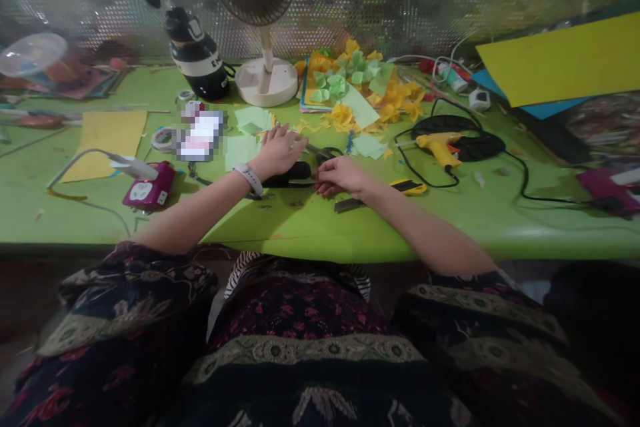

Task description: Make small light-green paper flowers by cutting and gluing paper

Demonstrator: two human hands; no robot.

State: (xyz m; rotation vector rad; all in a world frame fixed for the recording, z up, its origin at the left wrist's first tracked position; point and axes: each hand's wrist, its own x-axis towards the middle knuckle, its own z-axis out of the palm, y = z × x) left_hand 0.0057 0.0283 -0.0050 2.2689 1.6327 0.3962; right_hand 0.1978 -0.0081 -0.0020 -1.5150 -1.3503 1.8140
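My left hand (pixel 280 152) lies with its fingers stretched out over a long black object (pixel 287 175), which looks like a stapler and is partly hidden under the palm. At its right end, my right hand (pixel 341 175) has its fingers closed in a pinch. Whatever is between those fingertips is too small to tell. Dark-handled scissors (pixel 327 152) lie just behind the right fingers. A yellow and black utility knife (pixel 407 187) rests under the right wrist. Small dark bits (pixel 265 201) lie in front of the black object.
Light green paper squares (pixel 254 120) and a heap of green and orange paper flowers (pixel 345 83) lie beyond my hands. A fan (pixel 267 83) and a black bottle (pixel 200 63) stand behind. To the right is a yellow glue gun (pixel 440 147); to the left, a phone (pixel 200 135) and purple socket block (pixel 150 187).
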